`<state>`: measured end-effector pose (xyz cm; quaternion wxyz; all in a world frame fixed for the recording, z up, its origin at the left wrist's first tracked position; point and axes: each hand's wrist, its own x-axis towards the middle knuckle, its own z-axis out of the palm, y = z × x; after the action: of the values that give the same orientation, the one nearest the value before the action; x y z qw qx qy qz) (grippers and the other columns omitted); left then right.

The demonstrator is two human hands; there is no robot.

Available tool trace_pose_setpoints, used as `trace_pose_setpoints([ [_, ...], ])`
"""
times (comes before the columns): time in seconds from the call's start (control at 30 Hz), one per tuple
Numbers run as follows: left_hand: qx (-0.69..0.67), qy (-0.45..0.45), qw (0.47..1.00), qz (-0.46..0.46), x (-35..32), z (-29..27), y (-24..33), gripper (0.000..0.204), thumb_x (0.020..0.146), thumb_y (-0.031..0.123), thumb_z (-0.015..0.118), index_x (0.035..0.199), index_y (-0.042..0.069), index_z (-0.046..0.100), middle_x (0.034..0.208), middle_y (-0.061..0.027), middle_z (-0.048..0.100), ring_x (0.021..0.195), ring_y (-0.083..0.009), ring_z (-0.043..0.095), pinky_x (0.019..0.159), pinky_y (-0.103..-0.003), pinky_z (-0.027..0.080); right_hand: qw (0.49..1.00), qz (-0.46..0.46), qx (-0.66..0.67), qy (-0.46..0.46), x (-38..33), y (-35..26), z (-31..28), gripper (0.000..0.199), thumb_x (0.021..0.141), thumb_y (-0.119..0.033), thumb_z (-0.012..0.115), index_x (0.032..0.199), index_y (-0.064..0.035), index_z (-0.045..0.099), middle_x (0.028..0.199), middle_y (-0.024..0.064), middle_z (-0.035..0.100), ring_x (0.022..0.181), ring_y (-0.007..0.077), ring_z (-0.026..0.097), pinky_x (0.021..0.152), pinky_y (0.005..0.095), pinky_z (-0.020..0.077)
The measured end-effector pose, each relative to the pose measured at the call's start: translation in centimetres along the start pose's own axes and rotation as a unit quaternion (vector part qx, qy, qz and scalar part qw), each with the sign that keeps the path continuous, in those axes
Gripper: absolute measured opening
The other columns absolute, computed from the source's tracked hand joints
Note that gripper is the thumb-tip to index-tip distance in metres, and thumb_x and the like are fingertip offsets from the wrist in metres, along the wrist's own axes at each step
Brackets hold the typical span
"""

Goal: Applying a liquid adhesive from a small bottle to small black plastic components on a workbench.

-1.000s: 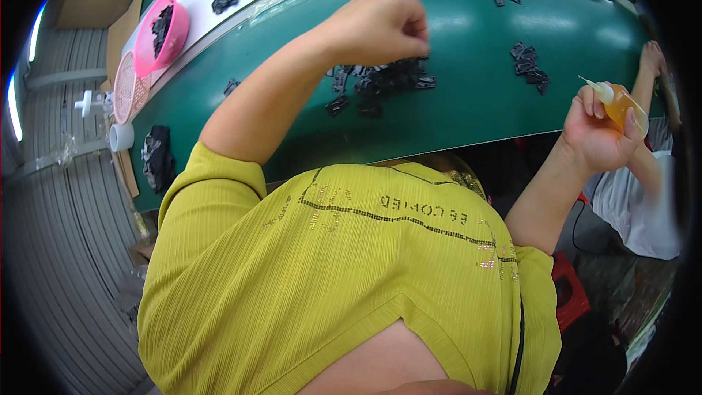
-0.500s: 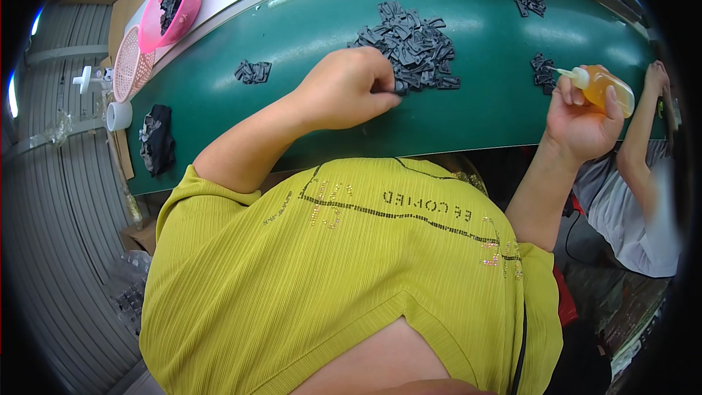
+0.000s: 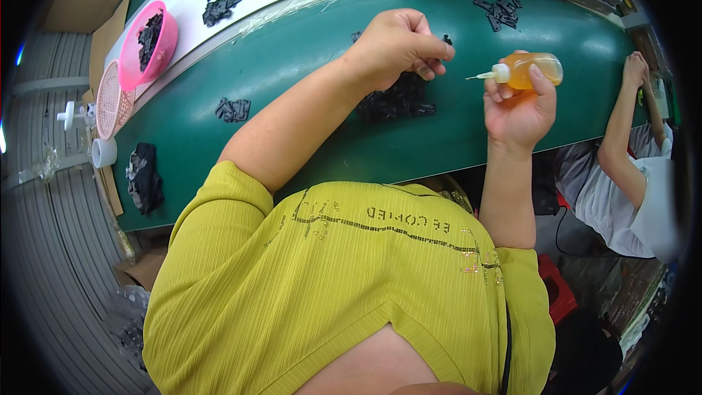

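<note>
Workshop here! | green workbench (image 3: 186,165) stretches wide | black parts (image 3: 233,110) lie heaped on it | ribbed wall (image 3: 51,249) left of it | co-worker (image 3: 635,187) at its right

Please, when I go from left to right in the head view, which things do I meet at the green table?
Dark cloth, small pile of black pieces, left hand, bottle, another person's hands.

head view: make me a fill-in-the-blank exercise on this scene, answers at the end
The right hand holds a ____ of amber liquid.
The table beneath the left hand is coloured ____.
The pink bowl holds pieces coloured ____.

Missing words: bottle; green; black
</note>
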<state>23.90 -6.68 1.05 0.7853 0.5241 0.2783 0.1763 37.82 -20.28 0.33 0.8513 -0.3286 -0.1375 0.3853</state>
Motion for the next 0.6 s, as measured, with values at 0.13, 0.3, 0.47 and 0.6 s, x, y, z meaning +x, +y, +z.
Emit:
trace_pose_setpoints([
  [0.13, 0.016, -0.055, 0.998, -0.020, 0.4, -0.6, -0.5, 0.027, 0.074, 0.007, 0.072, 0.064, 0.008, 0.046, 0.067, -0.0078, 0.059, 0.052, -0.0127, 0.052, 0.048, -0.021, 0.042, 0.999, 0.040, 0.012, -0.009, 0.3, 0.9, -0.1, 0.027, 0.078, -0.018, 0.057, 0.097, 0.0005, 0.053, 0.078, 0.0125, 0.056, 0.051, 0.0145, 0.045, 0.048, 0.0261, 0.0379],
  [0.3, 0.069, -0.049, 0.996, -0.034, -0.5, -0.5, 0.2, 0.017, 0.076, 0.006, 0.071, 0.071, 0.004, 0.054, 0.069, -0.0068, 0.059, 0.055, -0.0130, 0.055, 0.050, -0.022, 0.045, 1.000, 0.000, 0.015, -0.002, 0.6, 1.2, -0.2, 0.021, 0.079, -0.016, 0.055, 0.094, -0.0008, 0.053, 0.075, 0.0103, 0.056, 0.052, 0.0157, 0.045, 0.049, 0.0271, 0.0387],
  [0.47, -0.009, -0.053, 0.998, -0.043, 0.0, -1.2, -1.0, 0.019, 0.079, 0.000, 0.065, 0.094, -0.004, 0.055, 0.081, -0.0102, 0.061, 0.067, -0.0169, 0.064, 0.061, -0.025, 0.055, 0.988, -0.131, -0.080, -0.024, 1.2, 1.0, -0.1, 0.018, 0.078, -0.009, 0.057, 0.094, -0.0007, 0.054, 0.076, 0.0100, 0.057, 0.053, 0.0153, 0.049, 0.047, 0.0260, 0.0418],
  [0.6, 0.027, -0.050, 0.997, -0.058, 0.0, -0.8, -0.6, 0.026, 0.079, -0.001, 0.064, 0.102, -0.006, 0.054, 0.080, -0.0099, 0.060, 0.067, -0.0160, 0.064, 0.059, -0.024, 0.054, 0.970, -0.178, -0.164, -0.012, 1.0, 1.6, 0.0, 0.018, 0.076, -0.003, 0.061, 0.093, -0.0012, 0.054, 0.076, 0.0090, 0.058, 0.056, 0.0134, 0.054, 0.047, 0.0229, 0.0430],
])
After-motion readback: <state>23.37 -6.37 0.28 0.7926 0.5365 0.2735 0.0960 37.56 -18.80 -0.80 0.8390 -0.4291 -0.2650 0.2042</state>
